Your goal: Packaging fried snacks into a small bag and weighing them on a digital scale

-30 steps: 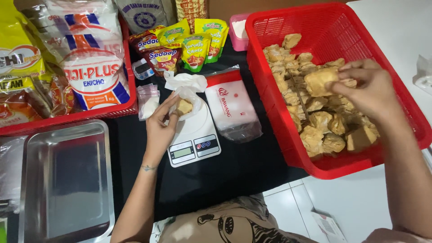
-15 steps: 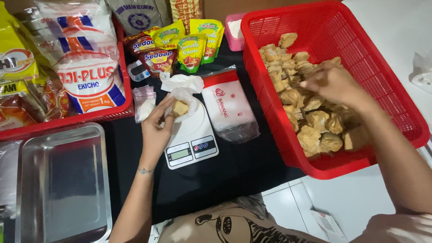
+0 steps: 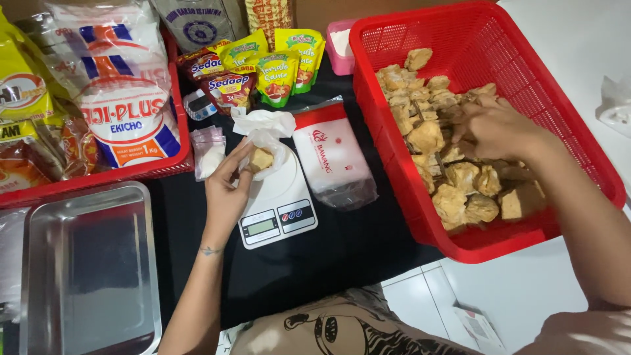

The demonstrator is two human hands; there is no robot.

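My left hand holds open a small clear plastic bag with a piece of fried tofu inside, resting on a white digital kitchen scale. My right hand reaches down into the red plastic basket, fingers curled among several fried tofu pieces. Whether it has hold of a piece is hidden by the fingers.
A metal tray lies at the lower left. A second red basket at left holds large seasoning bags. Sauce sachets, a pink tub and a red-and-clear packet sit behind and beside the scale on a black cloth.
My right hand, which held a tofu piece up over the basket a second ago, has dropped down among the pieces. My left hand keeps the bag on the scale.
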